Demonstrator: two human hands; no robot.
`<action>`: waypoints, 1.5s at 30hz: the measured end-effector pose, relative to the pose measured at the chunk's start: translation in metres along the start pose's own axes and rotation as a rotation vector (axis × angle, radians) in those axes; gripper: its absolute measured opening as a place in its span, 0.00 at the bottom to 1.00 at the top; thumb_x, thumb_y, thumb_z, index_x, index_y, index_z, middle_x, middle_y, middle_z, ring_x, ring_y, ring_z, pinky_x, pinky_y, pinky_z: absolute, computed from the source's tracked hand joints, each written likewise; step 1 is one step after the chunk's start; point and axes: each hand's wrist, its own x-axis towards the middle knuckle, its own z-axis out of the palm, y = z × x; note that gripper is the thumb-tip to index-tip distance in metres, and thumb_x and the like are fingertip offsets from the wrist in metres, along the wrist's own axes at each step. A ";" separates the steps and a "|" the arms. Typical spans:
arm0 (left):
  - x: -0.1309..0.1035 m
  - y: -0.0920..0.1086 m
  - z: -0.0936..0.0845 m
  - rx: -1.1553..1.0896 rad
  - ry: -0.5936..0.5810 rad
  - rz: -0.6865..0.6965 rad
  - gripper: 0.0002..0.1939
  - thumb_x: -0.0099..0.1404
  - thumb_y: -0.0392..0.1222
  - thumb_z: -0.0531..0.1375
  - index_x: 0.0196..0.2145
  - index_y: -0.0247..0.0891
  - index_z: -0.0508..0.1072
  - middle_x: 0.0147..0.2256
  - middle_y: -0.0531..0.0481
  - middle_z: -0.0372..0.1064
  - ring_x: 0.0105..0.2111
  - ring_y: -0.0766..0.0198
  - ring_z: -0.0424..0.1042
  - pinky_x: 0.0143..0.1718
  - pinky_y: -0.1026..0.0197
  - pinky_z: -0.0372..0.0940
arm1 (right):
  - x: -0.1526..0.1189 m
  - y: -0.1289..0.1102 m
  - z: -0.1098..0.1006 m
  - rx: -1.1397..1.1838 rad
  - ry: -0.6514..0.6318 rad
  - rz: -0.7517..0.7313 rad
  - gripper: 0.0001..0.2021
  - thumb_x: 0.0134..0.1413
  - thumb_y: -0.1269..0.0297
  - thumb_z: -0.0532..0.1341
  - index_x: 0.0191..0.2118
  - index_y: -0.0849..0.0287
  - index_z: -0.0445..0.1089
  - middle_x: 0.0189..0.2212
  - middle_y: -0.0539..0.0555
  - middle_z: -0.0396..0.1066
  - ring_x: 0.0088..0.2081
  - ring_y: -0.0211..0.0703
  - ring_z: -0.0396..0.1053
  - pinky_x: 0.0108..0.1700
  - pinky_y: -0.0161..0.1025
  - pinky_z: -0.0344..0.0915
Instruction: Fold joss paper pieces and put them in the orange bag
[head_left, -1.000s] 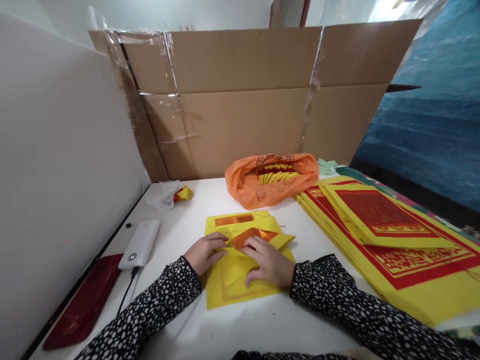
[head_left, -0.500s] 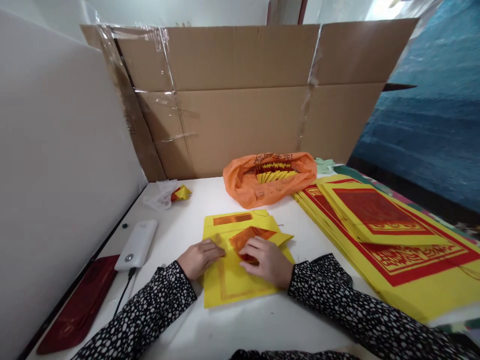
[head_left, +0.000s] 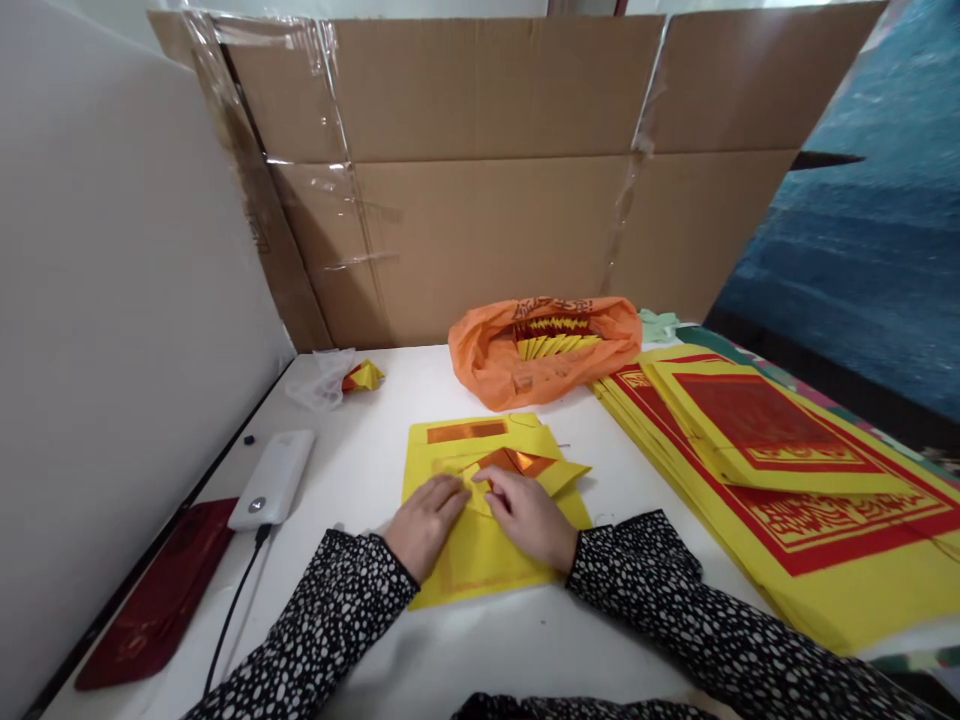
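A partly folded piece of joss paper [head_left: 556,474], yellow with a shiny orange foil face, lies over a stack of yellow paper sheets [head_left: 499,565] on the white table. Its pointed end sticks out to the right. My left hand [head_left: 426,522] has its fingers together, pressing at the left end of the folded piece. My right hand [head_left: 531,518] is closed, with thumb and bent forefinger at the same left end, close to the left fingertips. Both hands partly cover the folds between them.
Behind the sheets sits an orange plastic bag [head_left: 491,372] holding folded pieces. Large red-and-yellow paper stacks [head_left: 847,560] lie right. At left are a white power bank [head_left: 274,480] with cable, a red phone [head_left: 161,595] and a small folded piece [head_left: 365,376]. Cardboard [head_left: 480,230] stands behind.
My left hand has moved right onto the folded paper's left end. My right fingers have shifted slightly left and closed there. The view has tilted down a little.
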 end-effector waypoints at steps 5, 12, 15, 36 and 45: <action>-0.009 0.010 0.013 0.042 -0.111 0.061 0.24 0.66 0.28 0.50 0.59 0.30 0.64 0.57 0.37 0.66 0.60 0.53 0.63 0.58 0.46 0.63 | -0.001 0.000 0.002 -0.048 -0.026 0.015 0.14 0.58 0.75 0.54 0.47 0.55 0.69 0.32 0.51 0.73 0.33 0.42 0.70 0.38 0.38 0.64; -0.011 0.010 0.021 0.016 -0.073 0.033 0.27 0.67 0.28 0.49 0.63 0.32 0.59 0.59 0.36 0.64 0.63 0.52 0.57 0.59 0.42 0.61 | 0.000 0.001 0.002 -0.040 -0.021 -0.004 0.16 0.60 0.76 0.53 0.48 0.55 0.71 0.42 0.54 0.75 0.44 0.45 0.72 0.48 0.42 0.65; -0.010 0.010 0.023 -0.006 -0.064 0.025 0.26 0.67 0.29 0.49 0.63 0.33 0.59 0.59 0.36 0.64 0.63 0.51 0.57 0.59 0.40 0.61 | 0.000 0.002 0.002 -0.049 -0.019 -0.002 0.16 0.61 0.75 0.53 0.49 0.55 0.71 0.42 0.55 0.75 0.44 0.46 0.72 0.47 0.43 0.66; -0.021 0.024 0.031 0.140 -0.208 -0.054 0.51 0.54 0.77 0.51 0.66 0.42 0.54 0.67 0.32 0.43 0.66 0.29 0.38 0.58 0.28 0.45 | -0.015 0.002 -0.004 -0.350 -0.041 -0.035 0.12 0.63 0.72 0.52 0.43 0.58 0.73 0.35 0.58 0.68 0.35 0.46 0.69 0.38 0.42 0.68; 0.004 0.047 0.000 0.105 -0.503 -0.195 0.52 0.45 0.80 0.54 0.64 0.60 0.52 0.70 0.42 0.34 0.64 0.20 0.33 0.55 0.22 0.36 | -0.073 -0.005 -0.037 -0.371 0.024 -0.279 0.11 0.65 0.69 0.53 0.46 0.59 0.71 0.43 0.58 0.71 0.44 0.47 0.69 0.46 0.44 0.69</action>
